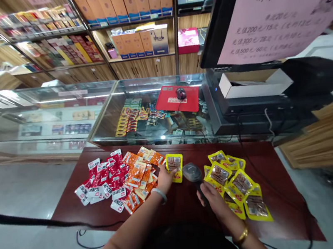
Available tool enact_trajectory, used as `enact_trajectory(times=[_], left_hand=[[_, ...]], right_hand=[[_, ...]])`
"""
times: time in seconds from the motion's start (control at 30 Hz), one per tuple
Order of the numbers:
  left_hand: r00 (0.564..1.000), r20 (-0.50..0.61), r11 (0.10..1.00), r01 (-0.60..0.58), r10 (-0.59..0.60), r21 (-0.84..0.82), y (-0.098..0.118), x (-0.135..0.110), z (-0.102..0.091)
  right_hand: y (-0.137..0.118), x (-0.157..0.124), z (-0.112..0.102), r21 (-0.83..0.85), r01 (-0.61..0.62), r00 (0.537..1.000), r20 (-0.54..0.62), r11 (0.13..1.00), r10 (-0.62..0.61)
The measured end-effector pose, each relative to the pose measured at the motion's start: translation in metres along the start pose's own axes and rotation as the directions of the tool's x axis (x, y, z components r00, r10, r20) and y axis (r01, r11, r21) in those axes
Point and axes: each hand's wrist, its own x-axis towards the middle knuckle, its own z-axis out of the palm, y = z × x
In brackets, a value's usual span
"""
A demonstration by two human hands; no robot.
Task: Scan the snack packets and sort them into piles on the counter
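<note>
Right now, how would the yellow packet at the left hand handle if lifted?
The yellow-edged snack packet looks small and flat, so probably light. Its thin margins may flex; its brown contents could stiffen the middle. Shiny film might slip.

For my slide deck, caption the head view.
Left hand gripping a yellow packet, right hand holding a handheld scanner, with red packets and orange packets to the left.

The scene is viewed by one camera worn on the person's head, faced forward and down. The left hand and right hand are seen from behind at close range, over the table; the counter is shown beyond, the shelves farthest off.
</note>
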Motion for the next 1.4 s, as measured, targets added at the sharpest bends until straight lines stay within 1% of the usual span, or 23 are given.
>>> enact_trajectory(times=[0.1,0.23,0.33,0.5,0.57,0.6,0.67,0.7,0.77,0.8,0.87,0.93,0.97,1.0,1.03,1.1,1.17,1.23,1.33,1.37,1.4], left_hand=[[1.000,-0.008,0.995,-0.004,0.005,0.098,0.015,0.015,-0.004],[0.997,-0.043,0.956,0.068,-0.059,0.284,0.035,0.035,-0.014],[0.993,-0.048,0.915,0.115,-0.104,0.387,0.040,0.042,-0.024],[0.995,0.005,0.869,0.081,-0.096,0.487,0.041,0.042,-0.041],[0.999,0.011,0.813,0.035,-0.050,0.581,0.043,0.038,-0.048],[1.000,0.008,0.767,-0.001,-0.005,0.642,0.045,0.035,-0.051],[0.992,-0.015,0.655,-0.072,0.126,0.752,0.050,0.028,-0.054],[0.979,-0.026,0.610,-0.104,0.200,0.785,0.054,0.024,-0.053],[0.944,-0.015,0.566,-0.185,0.330,0.804,0.062,0.013,-0.043],[0.926,0.015,0.564,-0.243,0.377,0.789,0.068,0.006,-0.033],[0.895,0.131,0.589,-0.384,0.426,0.711,0.079,-0.009,-0.003],[0.868,0.293,0.642,-0.495,0.401,0.586,0.089,-0.025,0.036],[0.832,0.387,0.654,-0.553,0.398,0.516,0.094,-0.033,0.057],[0.804,0.452,0.663,-0.582,0.385,0.471,0.097,-0.040,0.076],[0.795,0.488,0.668,-0.586,0.361,0.460,0.100,-0.047,0.092],[0.804,0.489,0.672,-0.570,0.339,0.473,0.103,-0.058,0.117],[0.813,0.471,0.674,-0.562,0.342,0.480,0.105,-0.065,0.128],[0.803,0.484,0.682,-0.571,0.348,0.457,0.103,-0.067,0.128],[0.787,0.515,0.740,-0.562,0.340,0.369,0.095,-0.067,0.116],[0.794,0.506,0.775,-0.540,0.338,0.329,0.091,-0.066,0.110],[0.809,0.485,0.815,-0.504,0.331,0.286,0.085,-0.065,0.104]], right_hand=[[0.006,-0.008,-0.008,0.019,-0.017,0.999,-0.036,1.000,0.017],[0.017,-0.022,-0.021,0.048,-0.031,0.995,-0.093,0.998,0.036],[0.023,-0.033,-0.027,0.075,-0.052,0.987,-0.150,0.996,0.063],[0.029,-0.047,-0.031,0.152,-0.083,0.974,-0.195,0.985,0.112],[0.032,-0.051,-0.032,0.187,-0.084,0.971,-0.206,0.979,0.123],[0.034,-0.053,-0.032,0.202,-0.088,0.969,-0.210,0.975,0.131],[0.036,-0.056,-0.035,0.219,-0.092,0.966,-0.216,0.971,0.140],[0.037,-0.058,-0.036,0.225,-0.090,0.966,-0.218,0.970,0.141],[0.039,-0.061,-0.038,0.240,-0.077,0.965,-0.228,0.968,0.133],[0.039,-0.062,-0.039,0.248,-0.067,0.963,-0.236,0.966,0.127],[0.040,-0.066,-0.041,0.266,-0.054,0.958,-0.258,0.963,0.125],[0.041,-0.070,-0.043,0.283,-0.050,0.949,-0.286,0.958,0.134],[0.041,-0.072,-0.044,0.290,-0.048,0.943,-0.304,0.956,0.140],[0.042,-0.074,-0.045,0.295,-0.042,0.936,-0.323,0.955,0.141],[0.042,-0.076,-0.046,0.295,-0.032,0.929,-0.343,0.955,0.137],[0.043,-0.080,-0.048,0.284,-0.019,0.922,-0.367,0.959,0.127],[0.044,-0.083,-0.050,0.276,-0.022,0.918,-0.374,0.961,0.128],[0.045,-0.086,-0.051,0.289,-0.027,0.912,-0.384,0.957,0.142],[0.048,-0.086,-0.050,0.315,-0.035,0.909,-0.384,0.948,0.161],[0.048,-0.085,-0.049,0.312,-0.033,0.912,-0.379,0.949,0.156],[0.049,-0.084,-0.047,0.305,-0.028,0.915,-0.375,0.952,0.147]])
